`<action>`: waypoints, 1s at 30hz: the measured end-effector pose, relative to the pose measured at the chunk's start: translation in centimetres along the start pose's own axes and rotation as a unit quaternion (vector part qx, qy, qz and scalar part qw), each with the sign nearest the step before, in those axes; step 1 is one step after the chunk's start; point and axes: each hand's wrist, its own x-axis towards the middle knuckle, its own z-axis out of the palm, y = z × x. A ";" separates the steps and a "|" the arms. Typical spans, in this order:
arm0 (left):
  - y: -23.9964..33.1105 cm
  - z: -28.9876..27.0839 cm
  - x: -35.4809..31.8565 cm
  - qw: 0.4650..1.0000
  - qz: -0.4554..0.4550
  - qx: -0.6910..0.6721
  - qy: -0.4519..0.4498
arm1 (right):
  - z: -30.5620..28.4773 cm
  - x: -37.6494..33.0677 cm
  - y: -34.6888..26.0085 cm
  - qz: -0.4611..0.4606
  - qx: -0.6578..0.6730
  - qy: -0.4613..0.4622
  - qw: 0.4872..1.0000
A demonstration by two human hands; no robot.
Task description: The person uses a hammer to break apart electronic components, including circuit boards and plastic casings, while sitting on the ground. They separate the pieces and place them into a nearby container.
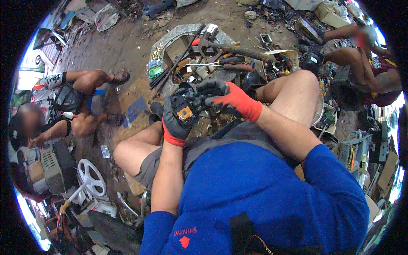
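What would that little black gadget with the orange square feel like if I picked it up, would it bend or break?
The small black gadget looks like hard plastic, so probably stiff, not bendy. The left hand cradles it alone while the right hand touches it, so it seems light. Its exposed orange part may be fragile.

The left hand hides much of the black device.

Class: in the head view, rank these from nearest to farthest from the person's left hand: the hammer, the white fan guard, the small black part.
1. Small black part: in the left hand.
2. Hammer: ahead, on the scrap pile.
3. White fan guard: low on the left.
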 end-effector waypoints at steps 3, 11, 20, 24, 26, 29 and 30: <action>-0.2 0.3 -0.2 0.999 0.008 -0.030 -0.040 | 0.5 -0.3 -0.3 -0.010 -0.017 0.015 1.000; 0.2 -0.9 -0.2 1.000 0.009 -0.025 -0.010 | 1.2 -1.0 -1.9 0.025 -0.036 0.038 0.998; -0.5 -0.3 -0.3 0.998 0.052 -0.022 0.000 | -0.1 -1.1 -0.8 0.033 -0.206 -0.046 0.977; -0.3 -1.4 -0.4 0.998 0.051 0.027 0.037 | -0.3 -1.7 -1.3 0.088 -0.335 -0.081 0.935; -0.6 0.1 -0.2 0.998 0.055 0.008 0.013 | -0.6 -1.9 -3.5 0.148 -0.391 -0.157 0.895; 0.2 -1.2 -0.1 0.996 0.021 -0.064 -0.053 | -3.2 -1.6 -4.3 0.134 -0.358 -0.154 0.911; 0.2 -1.7 -0.5 0.998 0.054 -0.037 -0.027 | -3.7 -1.7 -5.1 0.020 -0.412 -0.038 0.910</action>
